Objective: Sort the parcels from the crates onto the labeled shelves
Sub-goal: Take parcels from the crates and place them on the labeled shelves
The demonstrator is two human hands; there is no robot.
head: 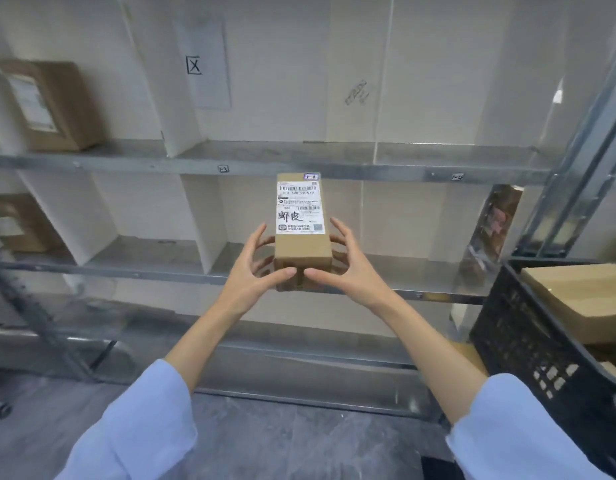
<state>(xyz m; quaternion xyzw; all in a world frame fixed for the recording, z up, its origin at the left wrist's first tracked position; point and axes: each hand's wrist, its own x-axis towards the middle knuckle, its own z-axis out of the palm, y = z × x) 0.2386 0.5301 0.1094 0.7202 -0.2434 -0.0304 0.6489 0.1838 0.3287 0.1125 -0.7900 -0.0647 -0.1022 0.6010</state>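
Both hands grasp one parcel (303,249) at the centre of the frame. The left hand (254,275) curls its fingers round the parcel's left side and the right hand (349,268) curls round its right side. Both thumbs press on the near end, their tips almost meeting. The parcel is a narrow brown cardboard box, held in the air in front of the metal shelving. Its long axis runs up the frame, away from the person, and its far end points at the front rail of the upper shelf (368,169), which it overlaps; whether it touches the rail cannot be told. Its broad face, bearing a white shipping label (300,207), is turned toward the camera, with the print upright and the barcodes at the far end. White dividers (195,216) split the upper shelf and the lower shelf (161,258) into bays. A brown box (53,105) stands on the upper shelf at the upper left, and a second, blurred box (12,220) sits at the left edge below it. A black crate (521,341) at the lower right holds more cardboard boxes (583,292). Light blue sleeves (143,427) cover both forearms.
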